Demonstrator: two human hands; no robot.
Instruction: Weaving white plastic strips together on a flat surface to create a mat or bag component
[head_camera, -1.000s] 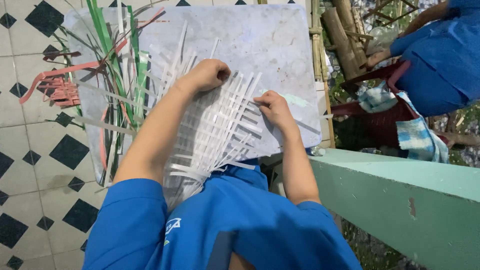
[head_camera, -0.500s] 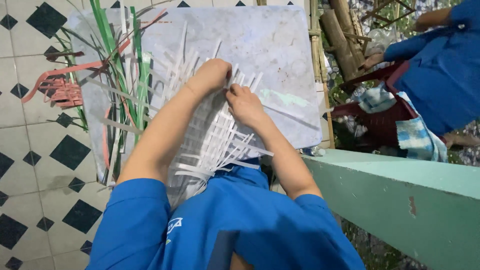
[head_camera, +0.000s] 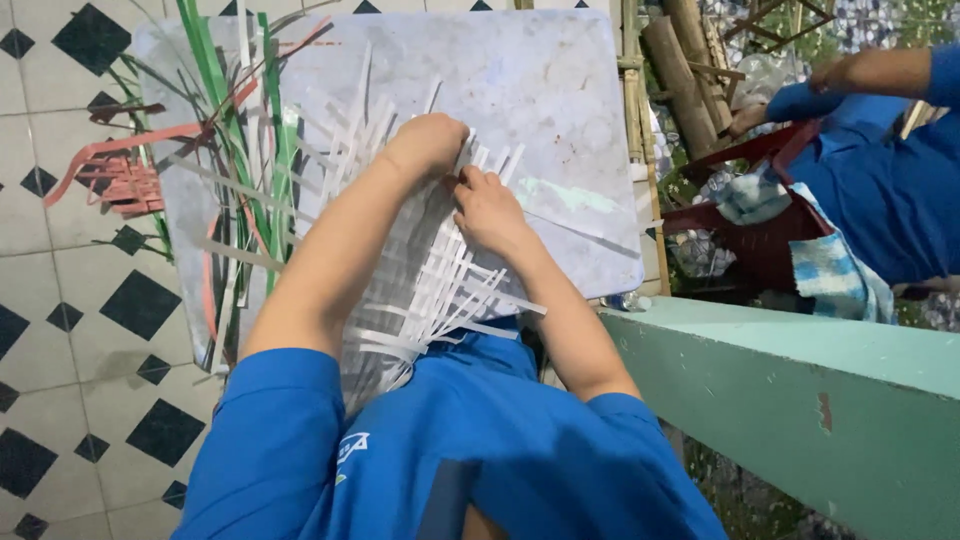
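Note:
A loose weave of white flat strips lies on a grey marbled tabletop, reaching down to my blue shirt. My left hand rests fisted on the far part of the weave, its fingers curled over strip ends. My right hand is right beside it, touching it, and pinches a white strip at the same spot. Free strip ends fan out past both hands. What lies under the hands is hidden.
Green, grey and reddish loose strips lie piled on the table's left side, with a red woven piece hanging over the tiled floor. A green ledge runs at right. Another person in blue sits beyond, by a red stool.
My right hand has moved from the weave's right edge across to my left hand, and the two now meet. The left hand has barely shifted.

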